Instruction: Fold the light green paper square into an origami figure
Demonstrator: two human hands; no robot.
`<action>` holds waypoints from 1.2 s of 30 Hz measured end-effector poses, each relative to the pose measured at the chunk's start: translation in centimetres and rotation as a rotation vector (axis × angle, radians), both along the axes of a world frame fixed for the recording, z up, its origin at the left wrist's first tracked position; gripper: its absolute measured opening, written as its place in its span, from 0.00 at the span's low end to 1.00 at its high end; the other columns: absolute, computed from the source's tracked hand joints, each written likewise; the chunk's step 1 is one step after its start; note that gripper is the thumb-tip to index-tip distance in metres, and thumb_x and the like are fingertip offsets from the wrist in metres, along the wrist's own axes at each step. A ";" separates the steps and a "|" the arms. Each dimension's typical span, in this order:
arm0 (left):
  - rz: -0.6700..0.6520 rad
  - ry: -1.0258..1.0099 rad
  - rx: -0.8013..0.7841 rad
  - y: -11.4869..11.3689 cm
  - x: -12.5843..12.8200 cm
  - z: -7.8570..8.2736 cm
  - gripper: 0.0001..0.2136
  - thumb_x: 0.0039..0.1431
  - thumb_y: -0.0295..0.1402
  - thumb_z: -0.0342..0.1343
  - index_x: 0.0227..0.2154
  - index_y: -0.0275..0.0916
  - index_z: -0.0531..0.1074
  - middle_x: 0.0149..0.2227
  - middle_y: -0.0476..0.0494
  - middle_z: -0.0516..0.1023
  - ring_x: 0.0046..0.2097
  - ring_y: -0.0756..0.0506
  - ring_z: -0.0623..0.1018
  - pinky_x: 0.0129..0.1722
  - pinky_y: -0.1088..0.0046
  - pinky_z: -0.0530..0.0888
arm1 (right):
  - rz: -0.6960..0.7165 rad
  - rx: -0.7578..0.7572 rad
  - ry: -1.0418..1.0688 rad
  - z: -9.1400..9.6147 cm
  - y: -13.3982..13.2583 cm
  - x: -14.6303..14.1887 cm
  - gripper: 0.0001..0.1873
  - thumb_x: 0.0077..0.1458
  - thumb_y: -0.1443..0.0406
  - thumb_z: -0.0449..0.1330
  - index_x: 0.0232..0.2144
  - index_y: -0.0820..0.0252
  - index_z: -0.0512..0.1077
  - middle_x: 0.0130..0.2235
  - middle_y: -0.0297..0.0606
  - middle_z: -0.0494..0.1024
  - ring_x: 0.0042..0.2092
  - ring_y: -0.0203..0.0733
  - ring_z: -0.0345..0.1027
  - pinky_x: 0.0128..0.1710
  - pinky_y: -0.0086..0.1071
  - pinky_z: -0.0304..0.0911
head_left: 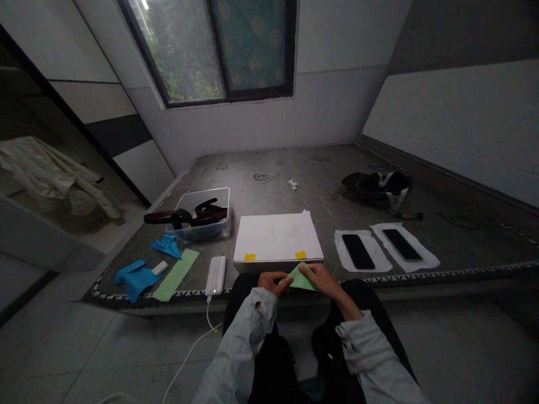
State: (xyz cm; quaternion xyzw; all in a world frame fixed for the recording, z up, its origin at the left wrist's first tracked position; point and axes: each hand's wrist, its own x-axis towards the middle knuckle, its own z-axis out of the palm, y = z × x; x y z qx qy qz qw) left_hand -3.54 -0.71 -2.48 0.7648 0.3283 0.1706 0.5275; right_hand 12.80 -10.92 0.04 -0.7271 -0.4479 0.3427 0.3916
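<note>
A small piece of green paper (302, 279), folded to a point at the top, is held between my two hands above my lap. My left hand (274, 282) pinches its left side with thumb and fingers. On the other side my right hand (323, 279) grips the right edge, fingers closed on the paper. Just beyond them lies a white box (278, 235) with two yellow sticky tabs on its front edge. Farther left, a green paper strip (177, 275) rests beside folded blue paper pieces (138, 279) and a small white block (160, 267).
A white power bank (216, 274) with a cable hanging to the floor lies left of the box. Behind it stands a clear plastic bin (223, 227) with dark straps. Two phones (357, 251) lie on white cloths at right, with a dark cap (373, 185) behind.
</note>
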 end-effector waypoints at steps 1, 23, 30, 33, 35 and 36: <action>-0.002 0.000 0.004 0.0 0.0 0.0 0.17 0.48 0.45 0.57 0.31 0.37 0.80 0.22 0.46 0.80 0.24 0.47 0.78 0.23 0.77 0.71 | -0.015 0.012 -0.004 -0.1 0.0 0.0 0.27 0.53 0.48 0.51 0.20 0.64 0.74 0.18 0.31 0.70 0.22 0.34 0.60 0.21 0.26 0.49; 0.238 -0.147 0.012 0.9 0.3 -0.6 0.19 0.43 0.46 0.60 0.30 0.33 0.78 0.25 0.44 0.79 0.26 0.48 0.75 0.26 0.76 0.70 | -0.100 0.223 0.217 0.1 0.7 -1.2 0.20 0.47 0.52 0.61 0.30 0.64 0.78 0.29 0.39 0.79 0.30 0.42 0.71 0.31 0.32 0.64; 0.197 -0.073 -0.030 1.2 0.2 -1.4 0.18 0.43 0.45 0.60 0.31 0.34 0.80 0.26 0.43 0.81 0.29 0.43 0.78 0.30 0.71 0.73 | -0.130 0.255 0.221 -0.3 0.9 -1.7 0.23 0.47 0.50 0.61 0.33 0.65 0.78 0.32 0.43 0.80 0.35 0.47 0.73 0.36 0.36 0.67; 0.192 -0.080 -0.036 1.4 0.3 -2.0 0.18 0.45 0.46 0.59 0.29 0.34 0.80 0.24 0.44 0.80 0.26 0.45 0.77 0.26 0.73 0.72 | -0.149 0.235 0.224 -0.3 0.9 -1.7 0.24 0.46 0.48 0.60 0.33 0.64 0.78 0.31 0.42 0.80 0.34 0.47 0.73 0.35 0.36 0.67; 0.169 -0.128 -0.035 1.3 0.4 -2.3 0.20 0.47 0.47 0.56 0.31 0.33 0.80 0.24 0.44 0.79 0.25 0.46 0.76 0.25 0.74 0.72 | -0.175 0.224 0.218 -0.4 1.0 -1.7 0.25 0.45 0.47 0.61 0.33 0.64 0.78 0.31 0.43 0.80 0.34 0.47 0.73 0.34 0.35 0.68; 0.155 -0.157 -0.029 1.3 0.5 -2.4 0.21 0.49 0.48 0.54 0.32 0.33 0.79 0.24 0.44 0.79 0.25 0.46 0.76 0.25 0.74 0.72 | -0.187 0.222 0.212 -0.5 1.0 -1.6 0.26 0.44 0.47 0.61 0.33 0.64 0.78 0.31 0.43 0.80 0.34 0.48 0.73 0.34 0.35 0.68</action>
